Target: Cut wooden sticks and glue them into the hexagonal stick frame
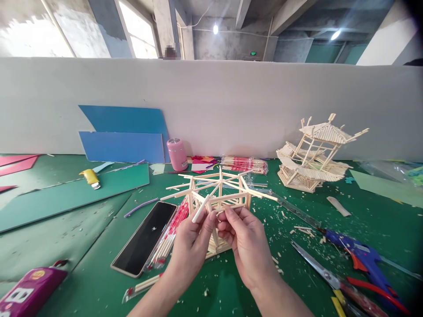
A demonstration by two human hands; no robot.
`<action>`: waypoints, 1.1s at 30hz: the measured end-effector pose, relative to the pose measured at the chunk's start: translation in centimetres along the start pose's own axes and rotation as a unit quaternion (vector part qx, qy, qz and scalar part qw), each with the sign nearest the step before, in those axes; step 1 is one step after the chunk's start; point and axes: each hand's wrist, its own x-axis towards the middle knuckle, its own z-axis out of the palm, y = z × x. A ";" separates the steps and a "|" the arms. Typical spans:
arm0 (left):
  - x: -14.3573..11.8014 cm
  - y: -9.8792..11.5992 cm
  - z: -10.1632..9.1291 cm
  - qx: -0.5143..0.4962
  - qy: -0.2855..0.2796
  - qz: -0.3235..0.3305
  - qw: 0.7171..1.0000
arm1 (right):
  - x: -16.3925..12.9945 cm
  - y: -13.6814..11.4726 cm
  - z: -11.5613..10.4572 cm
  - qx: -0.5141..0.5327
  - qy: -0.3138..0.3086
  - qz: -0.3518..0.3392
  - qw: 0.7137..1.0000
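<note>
A small pavilion frame (220, 181) of pale wooden sticks stands in front of me, with thin sticks spreading out from its top like roof ribs. My left hand (193, 237) is closed at its near side, thumb and forefinger pinched at the front upper edge. Just beside it, my right hand (246, 235) pinches the same edge, its other fingers curled in. The fingertips nearly meet and hide whatever small piece may be between them. One thicker stick end (201, 208) points toward me above the left thumb. Both hands cover much of the frame's lower front.
A finished-looking stick pavilion (317, 154) stands back right. To the right lie a blue glue gun (358, 251), scissors (317, 266) and stick scraps. A phone (145, 237) and bagged sticks (172, 233) lie left; a pink jar (177, 155) stands behind. A grey partition (211, 101) closes the back.
</note>
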 end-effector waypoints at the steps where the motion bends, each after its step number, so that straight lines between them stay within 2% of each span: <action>1: -0.1 0.0 0.0 -0.003 0.002 -0.001 1.000 | 0.0 0.0 0.0 -0.002 0.000 -0.001 1.000; 23: -0.7 0.0 -0.3 -0.059 -0.023 -0.012 0.998 | -0.7 0.5 0.0 0.018 -0.006 0.010 1.000; 33: -0.7 0.0 -0.4 -0.034 0.005 -0.015 0.999 | -0.6 0.9 -0.2 0.009 -0.009 -0.019 1.000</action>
